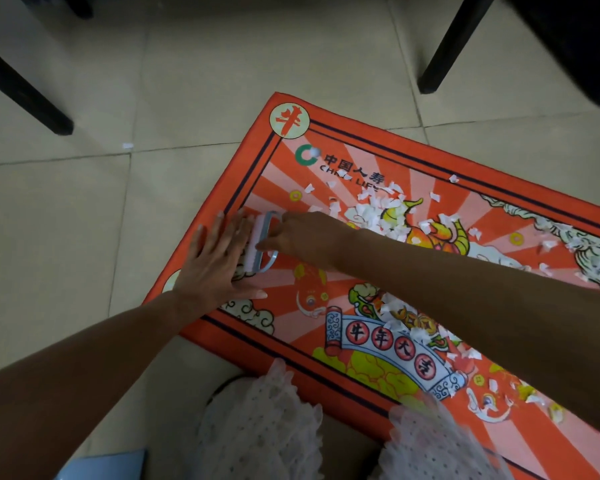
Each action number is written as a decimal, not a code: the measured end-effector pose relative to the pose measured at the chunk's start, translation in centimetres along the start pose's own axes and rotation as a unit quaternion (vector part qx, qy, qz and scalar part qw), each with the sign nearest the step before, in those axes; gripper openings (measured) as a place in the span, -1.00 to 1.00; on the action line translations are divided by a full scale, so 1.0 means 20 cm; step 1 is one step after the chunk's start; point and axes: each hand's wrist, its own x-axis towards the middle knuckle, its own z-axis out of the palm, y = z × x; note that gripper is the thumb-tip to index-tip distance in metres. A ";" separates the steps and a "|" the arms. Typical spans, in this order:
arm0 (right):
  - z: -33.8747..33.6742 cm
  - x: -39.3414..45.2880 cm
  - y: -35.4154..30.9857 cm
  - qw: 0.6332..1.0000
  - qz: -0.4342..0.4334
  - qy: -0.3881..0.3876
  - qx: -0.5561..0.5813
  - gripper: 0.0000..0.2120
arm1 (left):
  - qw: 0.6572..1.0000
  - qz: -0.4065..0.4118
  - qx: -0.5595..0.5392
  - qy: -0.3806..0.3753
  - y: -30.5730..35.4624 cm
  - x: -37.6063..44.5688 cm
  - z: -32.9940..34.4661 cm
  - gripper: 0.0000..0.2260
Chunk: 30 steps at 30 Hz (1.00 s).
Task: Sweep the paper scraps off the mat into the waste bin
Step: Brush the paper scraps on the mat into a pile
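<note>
While the left hand [219,261] lies flat, fingers straight and spread, on the near-left corner of the red-orange printed floor mat [329,299], the right hand [302,237] curls around the blue handle of a small pink-and-blue hand brush [257,245] just beside it — torn white paper scraps [378,213] litter the mat's middle and right.

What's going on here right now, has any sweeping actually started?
A person crouches over a red printed mat on the tiled floor. The right hand grips the handle of a small pink and blue brush near the mat's left edge, while the left hand lies flat beside it, fingers straight. White paper scraps lie in heaps across the middle and right of the mat, so most of the job remains. One scrap lies on the floor. I can't make out a waste bin for certain.
</note>
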 end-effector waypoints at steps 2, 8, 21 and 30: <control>0.01 -0.01 0.02 1.000 0.002 -0.022 -0.018 -0.53 | 1.000 0.004 0.012 0.000 0.00 0.00 0.00 0.15; -0.04 -0.16 0.11 0.993 0.018 -0.101 -0.053 -0.43 | 0.999 0.024 0.038 0.010 0.01 0.00 0.00 0.12; -0.09 -0.43 0.16 0.994 0.066 -0.058 -0.061 -0.17 | 1.000 0.015 0.016 0.009 0.10 0.01 -0.02 0.12; -0.02 -0.30 0.12 0.998 0.044 -0.008 -0.034 -0.21 | 0.999 0.033 0.022 0.021 0.07 0.05 -0.02 0.12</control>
